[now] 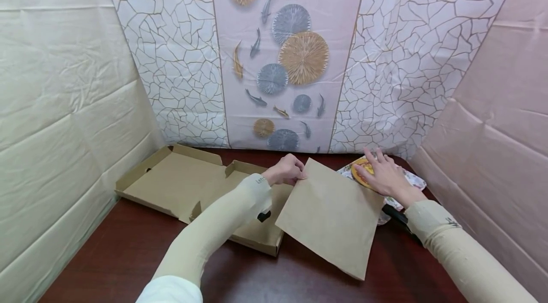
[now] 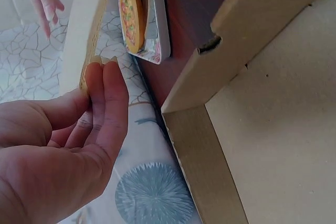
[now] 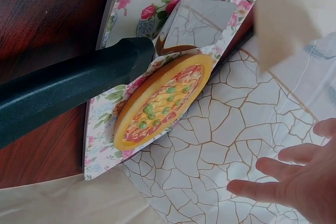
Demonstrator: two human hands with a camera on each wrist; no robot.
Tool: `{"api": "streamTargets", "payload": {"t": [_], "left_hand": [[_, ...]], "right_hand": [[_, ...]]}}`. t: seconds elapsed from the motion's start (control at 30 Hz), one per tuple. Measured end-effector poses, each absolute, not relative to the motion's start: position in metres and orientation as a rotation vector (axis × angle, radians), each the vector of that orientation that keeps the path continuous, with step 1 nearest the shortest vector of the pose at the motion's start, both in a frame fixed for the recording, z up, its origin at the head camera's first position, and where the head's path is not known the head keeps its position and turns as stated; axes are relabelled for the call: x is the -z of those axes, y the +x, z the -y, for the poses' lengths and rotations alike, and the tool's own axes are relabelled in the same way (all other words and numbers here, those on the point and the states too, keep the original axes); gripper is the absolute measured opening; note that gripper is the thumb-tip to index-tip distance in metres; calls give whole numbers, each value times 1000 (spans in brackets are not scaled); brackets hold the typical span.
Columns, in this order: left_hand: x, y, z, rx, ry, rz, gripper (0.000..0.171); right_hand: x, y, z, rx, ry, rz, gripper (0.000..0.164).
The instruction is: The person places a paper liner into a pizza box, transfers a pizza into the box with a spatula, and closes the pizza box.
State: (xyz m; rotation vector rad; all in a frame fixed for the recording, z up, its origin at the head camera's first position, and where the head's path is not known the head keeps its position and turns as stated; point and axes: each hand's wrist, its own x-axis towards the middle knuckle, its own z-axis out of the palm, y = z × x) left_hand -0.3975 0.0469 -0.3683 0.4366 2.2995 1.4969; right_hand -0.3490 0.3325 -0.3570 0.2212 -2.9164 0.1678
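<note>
I see dark-red counter (image 1: 299, 284) nearest, then kraft paper (image 1: 334, 212), pinched by the left hand (image 1: 286, 170), partly screening a floral tray (image 3: 100, 153). Left sits an open pizza box (image 1: 184, 174); far right, the empty, splayed right hand (image 1: 387, 177) hovers near the tray's pizza (image 3: 163, 103) and server (image 3: 110, 64). Fish-print cloth (image 1: 274, 108) hangs behind.

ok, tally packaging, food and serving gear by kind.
Packaging: 2 (open brown cardboard box, flat brown paper piece)
Food: 1 (round yellow-crusted pizza)
Serving gear: 2 (white floral tray, black-handled metal server)
Total: 5

Plain brown paper (image 1: 333, 215); pink-flowered white tray (image 3: 131, 4); yellow-rimmed pizza (image 3: 164, 103); black handle (image 3: 73, 77).
</note>
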Motion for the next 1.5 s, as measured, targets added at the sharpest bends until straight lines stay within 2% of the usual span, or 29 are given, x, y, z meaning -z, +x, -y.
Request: {"api": "streamTargets", "payload": {"t": [1.5], "left_hand": [[361, -414, 5, -1583, 367, -2160, 8]], "right_hand": [[357, -357, -323, -149, 233, 2940, 78]]}}
